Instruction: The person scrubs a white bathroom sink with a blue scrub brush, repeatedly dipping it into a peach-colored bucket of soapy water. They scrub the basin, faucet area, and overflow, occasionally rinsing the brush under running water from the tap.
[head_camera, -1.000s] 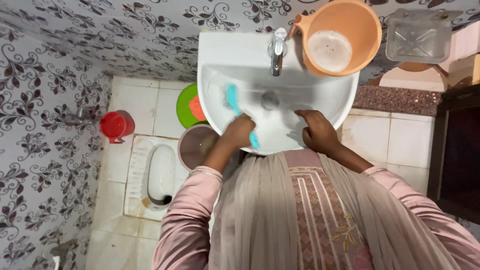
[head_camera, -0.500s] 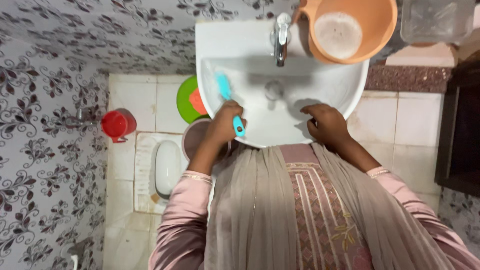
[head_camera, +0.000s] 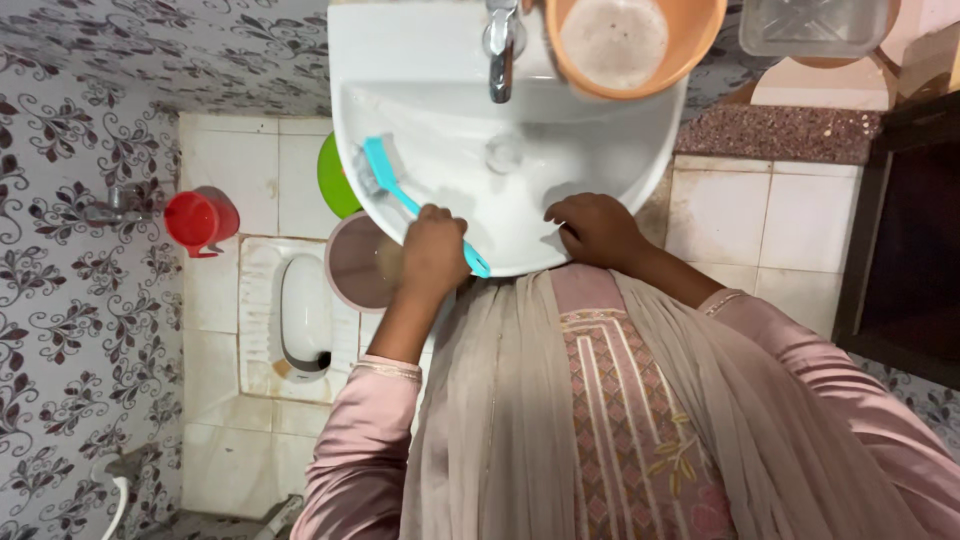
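Hands (head_camera: 432, 250) with brush (head_camera: 385, 175) in basin (head_camera: 420, 110)

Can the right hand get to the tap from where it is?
Probably yes. The right hand rests on the sink's front rim, holding nothing, and the basin between it and the tap is open; the orange tub sits beside the tap.

The left hand (head_camera: 432, 250) is fisted around a brush (head_camera: 415, 205) at the sink's (head_camera: 400, 60) near-left rim; the right hand (head_camera: 598, 230) rests curled on its near rim.

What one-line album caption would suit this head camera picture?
Left hand scrubs the white washbasin with a turquoise brush while the right hand rests on its front rim.
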